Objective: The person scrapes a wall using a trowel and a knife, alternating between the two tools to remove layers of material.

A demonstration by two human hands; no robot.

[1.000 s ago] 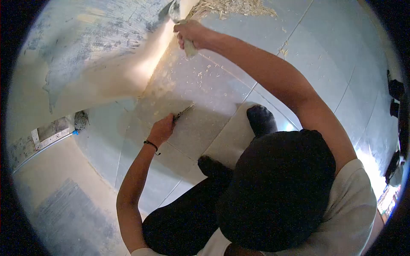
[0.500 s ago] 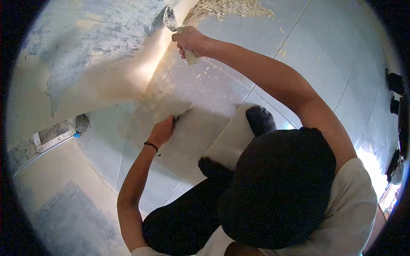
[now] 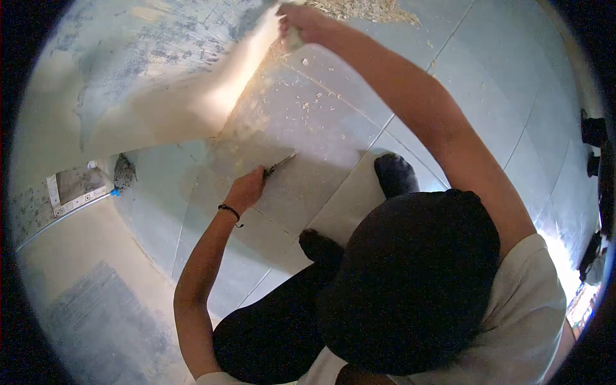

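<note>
Near the top of the view, my right hand (image 3: 303,23) is closed around the pale handle (image 3: 292,40) of a trowel, close to the corner where the wall meets the floor. The trowel's blade does not show. My left hand (image 3: 247,190) is closed on a thin dark tool (image 3: 280,165), whose tip points up and right just over the grey floor tiles (image 3: 289,199). Pale scrapings (image 3: 308,102) lie scattered between the two hands. A larger heap of shavings (image 3: 369,9) lies right of my right hand.
The patchy wall (image 3: 141,70) rises at the upper left. A recess (image 3: 80,183) with a perforated metal strip and a thin pipe (image 3: 64,217) with a blue end are at the left. Dark feet (image 3: 394,174) rest on the tiles. Dark objects (image 3: 593,131) stand at the far right.
My right hand has moved up and slightly right along the wall's base, and the trowel blade has gone out of sight. My left hand has barely shifted.
</note>
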